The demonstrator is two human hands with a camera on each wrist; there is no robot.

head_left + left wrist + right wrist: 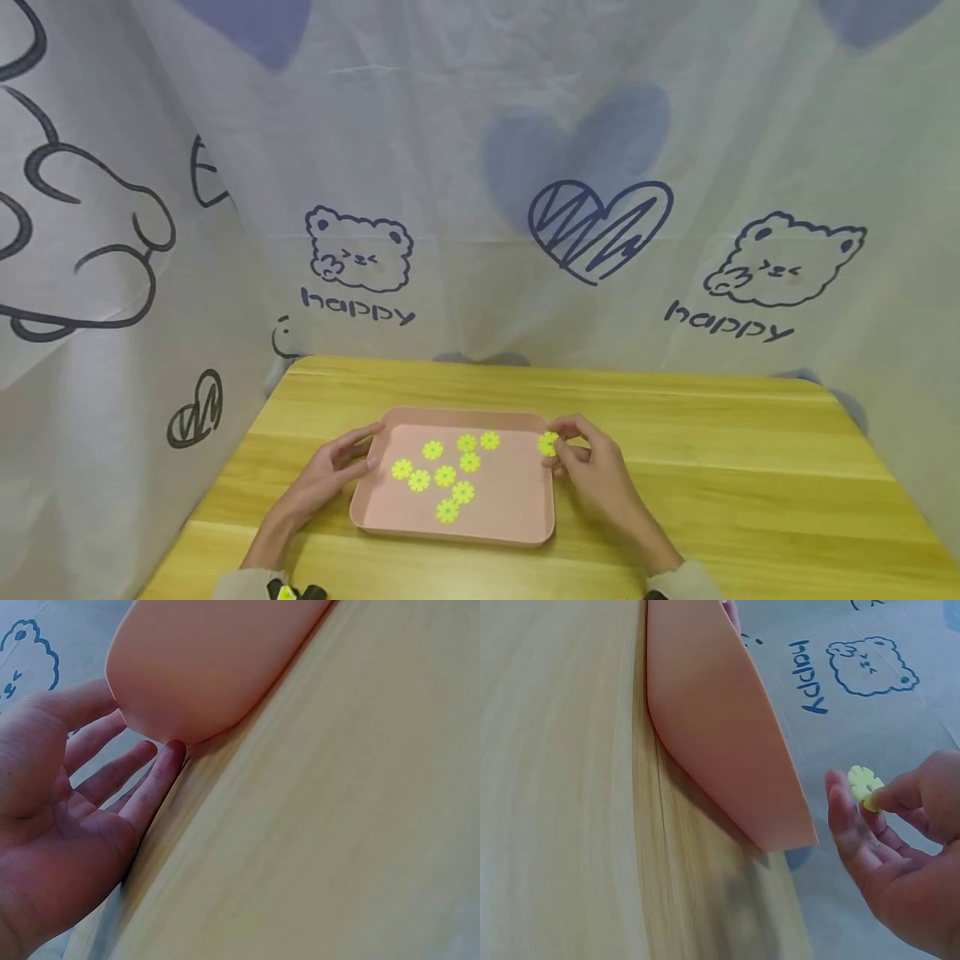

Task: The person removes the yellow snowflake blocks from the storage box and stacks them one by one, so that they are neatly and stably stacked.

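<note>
"happy" (pixel 357 306) under left bear (pixel 360 250), "happy" (pixel 729 322) under right bear (pixel 786 260), both on pale curtain (pixel 450 158)

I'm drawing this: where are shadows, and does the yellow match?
Head view: flowers look neon yellow; right wrist view: the held flower looks paler, a soft shadow falls on the table; left wrist view: thin shadow along the base of the tray.

Your right fingers (pixel 904 789) cover part of the yellow flower piece (pixel 861 778) they pinch. Both wrist views cut off your tray (pixel 202 667) at the top edge, and its outer wall (pixel 720 735) hides the inside from you. In the head view, the bottom edge crops your sleeves (pixel 688 582), the black device (pixel 313 592) at the left one, and the near side of the desk (pixel 765 517).
</note>
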